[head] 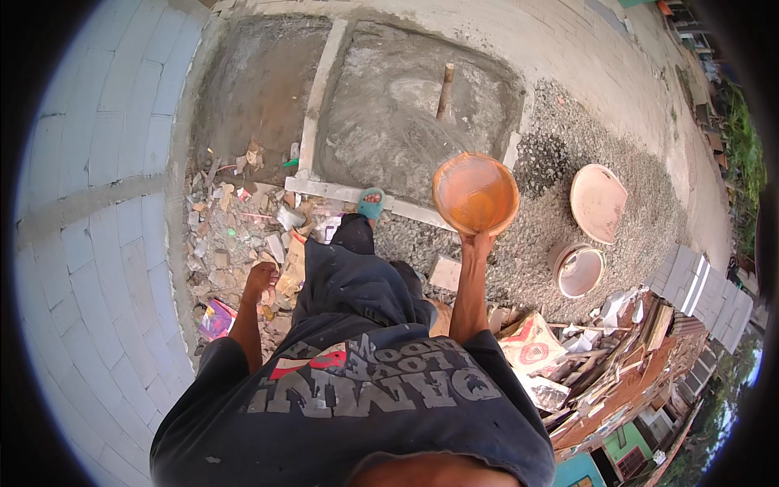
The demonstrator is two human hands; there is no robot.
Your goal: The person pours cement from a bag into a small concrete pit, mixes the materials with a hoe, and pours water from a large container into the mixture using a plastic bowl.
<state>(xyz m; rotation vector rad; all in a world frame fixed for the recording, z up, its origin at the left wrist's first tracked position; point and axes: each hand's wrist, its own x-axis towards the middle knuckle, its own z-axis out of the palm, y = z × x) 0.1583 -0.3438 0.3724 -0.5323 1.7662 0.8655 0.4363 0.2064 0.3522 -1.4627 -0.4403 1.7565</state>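
Observation:
An orange plastic basin [476,192] is gripped at its near rim by my right hand [479,242]. Its inside looks wet, and thin streaks like water run from its far edge over a grey mortar bed [389,91]. A short upright pipe or post [446,91] stands in that bed. My left hand [263,277] hangs over the rubble, fingers curled; nothing is visible in it. One foot in a teal sandal [370,204] rests at the low concrete curb [408,210] on the bed's near side.
Gravel [535,255] lies to the right, with a cut pale container [599,203] and a bucket [581,272] on it. Broken masonry and litter [222,243] cover the ground at left beside a block wall [109,134]. A printed sack [530,347] and scrap wood [660,325] are at lower right.

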